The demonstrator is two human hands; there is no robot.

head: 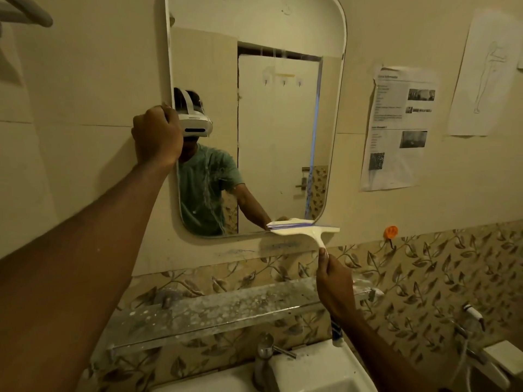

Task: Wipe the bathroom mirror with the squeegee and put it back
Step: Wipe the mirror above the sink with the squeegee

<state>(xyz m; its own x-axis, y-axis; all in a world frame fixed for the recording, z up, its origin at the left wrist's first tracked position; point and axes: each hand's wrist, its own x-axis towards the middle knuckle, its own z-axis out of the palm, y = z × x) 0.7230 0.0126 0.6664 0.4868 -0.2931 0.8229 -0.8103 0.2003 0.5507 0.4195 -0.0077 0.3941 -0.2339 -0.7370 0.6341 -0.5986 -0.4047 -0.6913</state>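
Observation:
A tall mirror [277, 123] with rounded corners hangs on the cream wall. My left hand [157, 135] is closed around the mirror's left edge at mid height. My right hand [334, 281] grips the handle of a white squeegee [305, 230]. The squeegee's blade lies level against the mirror's bottom right corner, partly over the lower frame. Streaks of water show on the glass over the reflected green shirt.
A spotted glass shelf [226, 306] runs below the mirror. Under it are a chrome tap [264, 360] and a white basin [317, 372]. An orange wall hook [391, 233] sits right of the mirror. Printed papers [396, 128] are taped to the wall.

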